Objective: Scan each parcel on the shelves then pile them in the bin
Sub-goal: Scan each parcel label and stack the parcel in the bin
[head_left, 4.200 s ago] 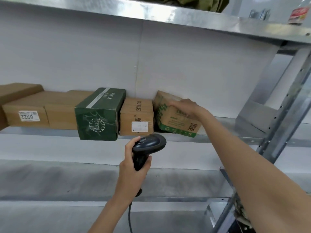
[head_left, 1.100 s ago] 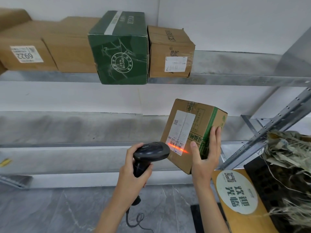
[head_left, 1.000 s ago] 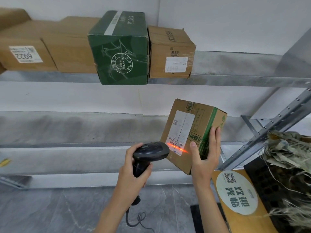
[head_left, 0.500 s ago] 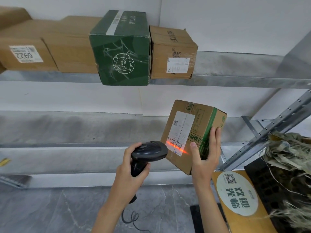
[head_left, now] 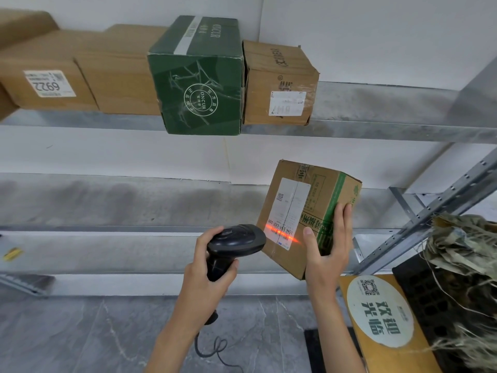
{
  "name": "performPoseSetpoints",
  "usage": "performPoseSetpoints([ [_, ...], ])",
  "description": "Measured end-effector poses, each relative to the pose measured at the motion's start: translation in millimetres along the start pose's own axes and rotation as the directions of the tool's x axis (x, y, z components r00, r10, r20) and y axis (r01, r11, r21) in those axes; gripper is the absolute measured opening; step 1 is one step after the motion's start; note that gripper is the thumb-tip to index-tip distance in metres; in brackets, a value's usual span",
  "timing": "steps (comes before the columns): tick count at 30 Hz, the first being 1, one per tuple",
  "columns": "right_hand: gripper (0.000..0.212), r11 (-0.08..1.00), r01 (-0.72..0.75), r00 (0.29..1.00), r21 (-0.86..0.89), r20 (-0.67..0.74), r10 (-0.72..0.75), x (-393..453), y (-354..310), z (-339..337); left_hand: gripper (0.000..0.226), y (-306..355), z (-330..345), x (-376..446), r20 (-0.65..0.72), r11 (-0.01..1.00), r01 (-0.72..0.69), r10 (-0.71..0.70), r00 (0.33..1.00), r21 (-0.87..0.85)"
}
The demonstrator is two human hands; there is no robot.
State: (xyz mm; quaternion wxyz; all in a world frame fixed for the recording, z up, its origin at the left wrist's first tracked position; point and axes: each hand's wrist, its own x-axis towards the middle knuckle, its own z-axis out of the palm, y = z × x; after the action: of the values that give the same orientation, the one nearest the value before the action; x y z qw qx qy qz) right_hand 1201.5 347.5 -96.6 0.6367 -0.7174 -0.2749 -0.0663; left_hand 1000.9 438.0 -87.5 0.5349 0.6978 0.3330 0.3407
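Head view: the left hand (head_left: 207, 281) has its grip wrapped round the handle of a matte black plastic barcode scanner (head_left: 235, 242), index finger curled over the front; a dark coiled cable (head_left: 215, 348) hangs from its base. The right hand (head_left: 326, 251) holds a tilted brown corrugated parcel (head_left: 304, 211) in front of the lower shelf (head_left: 107, 200), thumb on the front face, fingers up along the side. This parcel has a green printed band, clear tape and a white shipping label (head_left: 287, 211); an orange-red scan line crosses the label's lower part, where "LSH" and "100" can be read, the rest too small.

On the upper galvanised metal shelf (head_left: 376, 125) sit four parcels in a row. A glossy dark green box (head_left: 199, 84) marked "ONCUR" on its top and in a round white seal overhangs the shelf edge. Just right of it, touching, is a dented brown carton (head_left: 279, 84) with a faded white label. To the left are a plain brown carton (head_left: 118, 74) and a brown carton labelled "6922" (head_left: 45, 84), printed upside down.

At lower right, an orange board (head_left: 376, 319) bears a white oval with a QR code and Chinese characters, beside a black crate (head_left: 430, 292) draped in shredded camouflage netting (head_left: 468, 251). The floor (head_left: 80, 340) is grey veined stone tile.
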Motion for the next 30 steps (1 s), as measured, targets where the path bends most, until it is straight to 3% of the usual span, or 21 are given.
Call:
performPoseSetpoints([
  [30,0.076,1.000,-0.020,1.000,-0.002,-0.002,0.020,9.4,1.8,-9.2,0.075,3.2,9.5,6.9,0.003,0.999,-0.016,0.016,1.000,0.033],
])
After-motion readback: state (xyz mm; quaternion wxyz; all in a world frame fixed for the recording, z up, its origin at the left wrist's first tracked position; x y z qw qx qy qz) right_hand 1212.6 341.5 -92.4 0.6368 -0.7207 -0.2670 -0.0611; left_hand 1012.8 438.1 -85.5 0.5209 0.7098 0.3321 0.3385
